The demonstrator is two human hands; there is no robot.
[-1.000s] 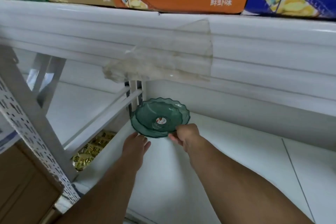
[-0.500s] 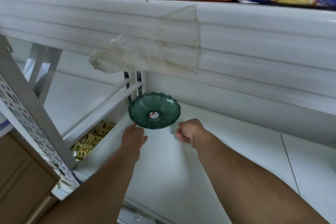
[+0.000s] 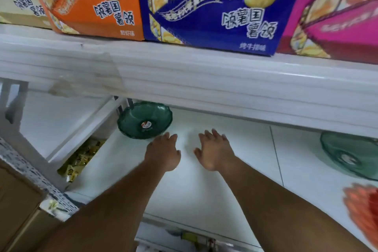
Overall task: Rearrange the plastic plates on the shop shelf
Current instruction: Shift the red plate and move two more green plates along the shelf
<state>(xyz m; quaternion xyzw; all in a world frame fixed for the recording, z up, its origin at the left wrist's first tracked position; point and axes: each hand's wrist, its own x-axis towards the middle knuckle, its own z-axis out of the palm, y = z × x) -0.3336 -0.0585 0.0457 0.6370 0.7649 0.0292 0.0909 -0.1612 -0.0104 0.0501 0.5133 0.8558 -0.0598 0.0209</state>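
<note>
with the green plate stack (image 3: 144,121) sitting at the back left corner of the shelf (image 3: 204,190) and both hands, left (image 3: 163,152) and right (image 3: 214,151), spread and empty beside it, reach next for the far-right plate (image 3: 351,153), lifting by its rim.

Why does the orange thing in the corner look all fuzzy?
In the head view, the orange scalloped plastic plate sits at the picture's edge, smeared by blur; the pale green plastic plate beside it is soft too, while the dark green plastic plate near the middle looks sharper.
</note>
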